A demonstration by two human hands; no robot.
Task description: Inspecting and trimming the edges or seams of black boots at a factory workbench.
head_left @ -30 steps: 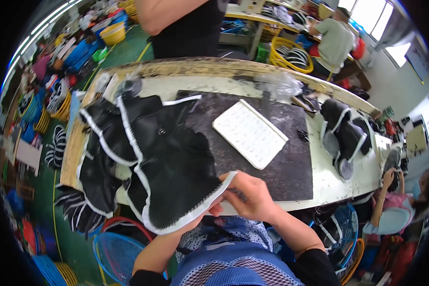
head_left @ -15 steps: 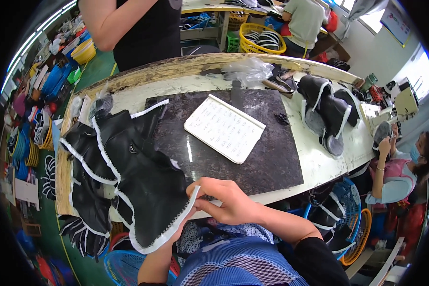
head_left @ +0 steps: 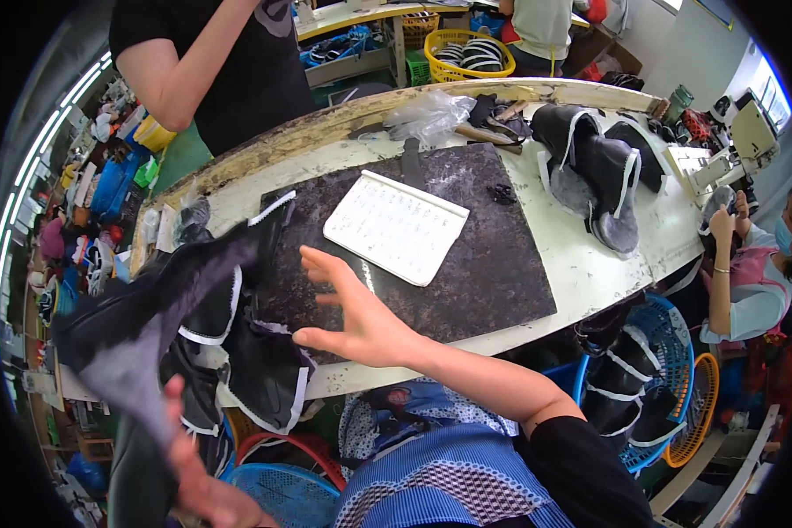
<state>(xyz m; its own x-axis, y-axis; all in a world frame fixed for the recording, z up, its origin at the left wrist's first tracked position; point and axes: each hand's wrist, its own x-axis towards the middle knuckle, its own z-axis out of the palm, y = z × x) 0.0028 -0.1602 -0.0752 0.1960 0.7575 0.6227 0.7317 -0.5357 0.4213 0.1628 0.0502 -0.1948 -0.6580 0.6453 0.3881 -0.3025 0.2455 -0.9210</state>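
From the middle of the view, the left hand (head_left: pixel 198 466) is low down, between 7 and 8 o'clock, and it is blurry. Its fingers are partly open and right by the low end of a black flap (head_left: pixel 123 330); I can't tell if they grip it. The flap is between 8 and 9 o'clock, blurry too, and a grey patch shows on its lower part. It is next to more black bits (head_left: pixel 264 374) with white edges at 8 o'clock. The right hand (head_left: pixel 361 321) is near the middle and wide open, with nothing in it. Its thumb points to 9 o'clock and its fingers point between 10 and 11. Under it is a dark board (head_left: pixel 493 264) on a white table (head_left: pixel 590 277), and a white book (head_left: pixel 396 227) lies slanted on the board. A clear bag (head_left: pixel 431 116) is near 12 o'clock. A black pile (head_left: pixel 620 167) with grey insides sits at 2 o'clock. At 4 o'clock is a blue basket (head_left: pixel 678 352) with black bits in it. A person (head_left: pixel 752 290) in pink and pale blue is at 3 o'clock.
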